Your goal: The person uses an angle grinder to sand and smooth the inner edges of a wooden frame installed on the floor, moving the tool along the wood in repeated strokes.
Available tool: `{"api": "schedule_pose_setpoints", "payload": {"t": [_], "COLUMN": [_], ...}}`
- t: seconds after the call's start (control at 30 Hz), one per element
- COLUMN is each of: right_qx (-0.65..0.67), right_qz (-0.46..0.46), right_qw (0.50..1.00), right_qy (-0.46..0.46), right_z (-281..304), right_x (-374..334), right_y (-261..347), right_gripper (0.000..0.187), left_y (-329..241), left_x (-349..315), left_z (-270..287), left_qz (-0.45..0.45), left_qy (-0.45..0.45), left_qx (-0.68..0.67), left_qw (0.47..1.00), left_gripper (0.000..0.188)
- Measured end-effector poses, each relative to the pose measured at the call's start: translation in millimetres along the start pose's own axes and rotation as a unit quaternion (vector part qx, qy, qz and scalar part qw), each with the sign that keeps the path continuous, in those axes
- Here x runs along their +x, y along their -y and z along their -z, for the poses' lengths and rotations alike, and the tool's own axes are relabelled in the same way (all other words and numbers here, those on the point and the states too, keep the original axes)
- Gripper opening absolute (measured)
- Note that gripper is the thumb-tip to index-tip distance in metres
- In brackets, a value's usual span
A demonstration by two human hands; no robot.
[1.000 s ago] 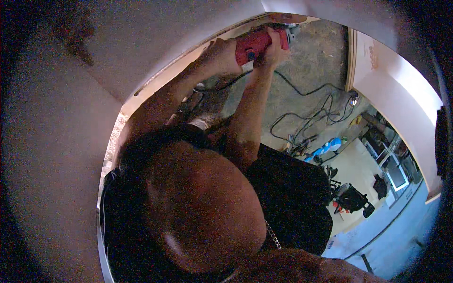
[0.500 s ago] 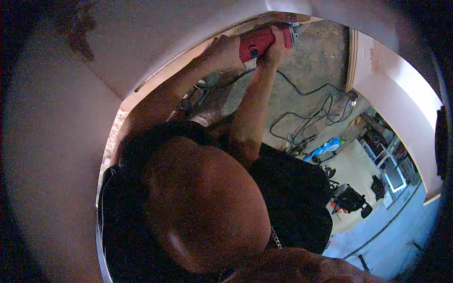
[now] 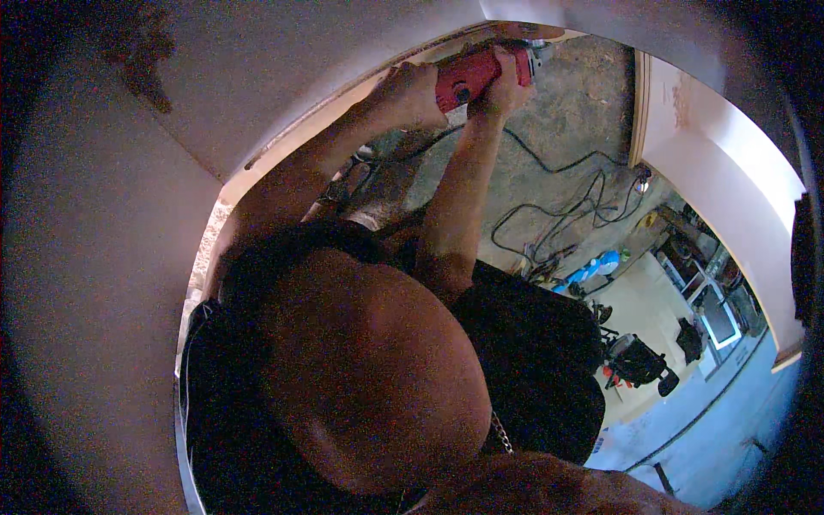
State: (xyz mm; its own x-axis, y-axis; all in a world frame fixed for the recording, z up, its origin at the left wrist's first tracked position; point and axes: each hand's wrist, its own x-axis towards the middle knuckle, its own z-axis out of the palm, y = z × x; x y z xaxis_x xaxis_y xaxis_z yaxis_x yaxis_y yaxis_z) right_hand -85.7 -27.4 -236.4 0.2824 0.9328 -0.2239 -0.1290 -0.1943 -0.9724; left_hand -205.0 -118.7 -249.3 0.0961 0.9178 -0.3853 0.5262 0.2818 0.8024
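Note:
A red angle grinder with a dark round knob or cap on its side is held out at the top of the view. My left hand is closed round its rear body. Nearer the metal head, my right hand wraps the front part. The grinder's head lies close against the pale curved edge of a large panel. Whether the disc touches that edge I cannot make out. A black power cord trails on the floor below the tool.
The pale panel arches round the left and top, with a brown stain. Another curved white piece stands at right. Cord loops cover part of the concrete floor. Farther right are a blue-and-white object, black equipment and a bright-framed rectangular object.
The grinder's front and my right hand have shifted very slightly. Both hands keep their hold, and the surroundings look the same.

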Motion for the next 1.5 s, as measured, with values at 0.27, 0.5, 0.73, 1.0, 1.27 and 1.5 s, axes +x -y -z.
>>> {"api": "schedule_pose_setpoints", "payload": {"t": [0.27, 0.5, 0.73, 1.0, 1.27, 1.5], "right_qx": [0.024, 0.053, 0.058, 0.023, -0.032, 0.001], "right_qz": [0.004, -0.005, -0.034, -0.015, 0.021, 0.005], "right_qw": [0.997, 0.994, 0.991, 0.996, 0.999, 1.0], "right_qy": [0.067, 0.093, 0.112, 0.079, 0.001, 0.012], "right_z": [-9, -5, -1, -2, 9, 1], "right_x": [-4, -2, 8, 5, 13, -1], "right_y": [3, 0, -8, -6, -23, -22], "right_gripper": [0.03, 0.025, 0.024, 0.026, 0.027, 0.028], "left_y": [22, 3, -3, -2, -1, 6], "left_x": [7, -3, -5, -3, -7, -16], "left_z": [-18, 6, 16, 14, 10, 9], "left_qz": [-0.049, 0.008, 0.011, 0.005, -0.011, -0.001], "left_qy": [-0.055, 0.007, 0.019, 0.022, -0.008, -0.025], "left_qx": [-0.027, -0.035, -0.035, -0.07, -0.061, -0.066], "left_qw": [0.997, 0.999, 0.999, 0.997, 0.998, 0.998], "left_gripper": [0.061, 0.06, 0.057, 0.054, 0.055, 0.056]}}
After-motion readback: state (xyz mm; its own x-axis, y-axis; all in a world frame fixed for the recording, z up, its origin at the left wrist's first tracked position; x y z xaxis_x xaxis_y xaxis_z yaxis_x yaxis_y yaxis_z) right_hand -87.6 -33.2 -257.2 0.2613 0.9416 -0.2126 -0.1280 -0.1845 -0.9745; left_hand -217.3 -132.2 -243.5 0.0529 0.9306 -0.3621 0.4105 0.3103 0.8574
